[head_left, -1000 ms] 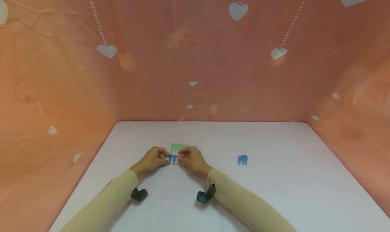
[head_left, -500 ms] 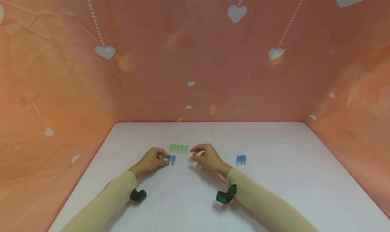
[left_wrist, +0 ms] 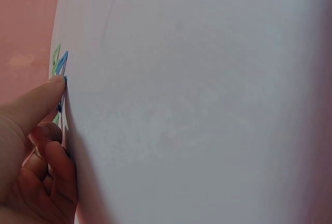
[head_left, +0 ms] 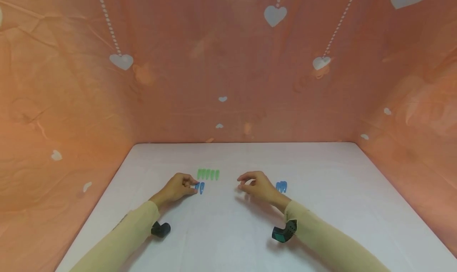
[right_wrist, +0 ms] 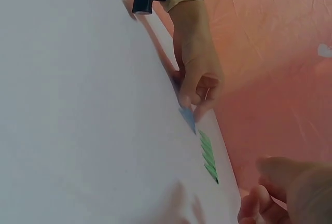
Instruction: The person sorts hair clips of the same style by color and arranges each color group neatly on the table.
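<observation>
My left hand point(head_left: 177, 186) pinches the leftmost blue hair clip point(head_left: 196, 186) by its ends, thumb at the near end and index finger at the far one. A second blue hair clip point(head_left: 202, 188) lies upright just to its right. Behind them, several green hair clips point(head_left: 208, 174) form a neat row. My right hand point(head_left: 262, 186) hovers over the table between these and another blue group, with thumb and index finger apart and nothing visible between them. In the left wrist view, my left thumb point(left_wrist: 39, 102) hides part of the blue clip.
To the right of my right hand lies a small group of blue hair clips point(head_left: 281, 186), close together. A white table point(head_left: 214, 232) carries everything. Orange cloth with hearts point(head_left: 200, 77) hangs behind it and at both sides.
My right hand has moved right, away from the two left blue clips towards the blue group on the right. My left hand has stayed at the leftmost blue clip.
</observation>
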Tool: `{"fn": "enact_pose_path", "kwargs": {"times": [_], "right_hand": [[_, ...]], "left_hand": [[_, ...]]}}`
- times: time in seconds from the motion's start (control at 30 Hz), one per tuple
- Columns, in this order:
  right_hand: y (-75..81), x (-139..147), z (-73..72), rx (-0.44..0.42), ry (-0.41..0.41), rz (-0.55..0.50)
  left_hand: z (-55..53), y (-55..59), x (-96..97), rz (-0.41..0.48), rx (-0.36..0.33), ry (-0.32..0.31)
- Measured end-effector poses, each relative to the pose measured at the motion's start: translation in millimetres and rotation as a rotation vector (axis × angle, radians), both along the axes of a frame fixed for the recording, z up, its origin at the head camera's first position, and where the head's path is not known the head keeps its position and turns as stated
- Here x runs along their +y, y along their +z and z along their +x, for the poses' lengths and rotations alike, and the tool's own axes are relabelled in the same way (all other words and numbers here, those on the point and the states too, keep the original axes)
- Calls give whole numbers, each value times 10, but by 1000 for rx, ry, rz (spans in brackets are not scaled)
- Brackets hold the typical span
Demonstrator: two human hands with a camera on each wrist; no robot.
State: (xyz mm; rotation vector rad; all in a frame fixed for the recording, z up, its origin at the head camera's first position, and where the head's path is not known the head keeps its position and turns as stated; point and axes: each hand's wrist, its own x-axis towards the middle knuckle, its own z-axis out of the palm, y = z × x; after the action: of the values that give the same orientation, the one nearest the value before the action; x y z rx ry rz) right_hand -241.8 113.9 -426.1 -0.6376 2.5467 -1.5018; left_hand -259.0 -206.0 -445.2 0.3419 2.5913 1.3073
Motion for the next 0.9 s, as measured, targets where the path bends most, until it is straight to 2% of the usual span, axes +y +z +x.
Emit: {"fn": "enact_pose_path", "kwargs": {"times": [0.13,0.23,0.47,0.9], "right_hand": [[-19,142,21,0,2,-19],[-13,251,33,-36,-11,-39],[-6,539,61,-96,-83,-32],[-14,979,77,-108,-129,-8]], "left_hand": [[-4,-13,1,-7,-1,2],[-4,-7,-8,-13,-2,2],[3,23,-17,-11,2,-11],[13,32,-10,6,-2,-7]]}}
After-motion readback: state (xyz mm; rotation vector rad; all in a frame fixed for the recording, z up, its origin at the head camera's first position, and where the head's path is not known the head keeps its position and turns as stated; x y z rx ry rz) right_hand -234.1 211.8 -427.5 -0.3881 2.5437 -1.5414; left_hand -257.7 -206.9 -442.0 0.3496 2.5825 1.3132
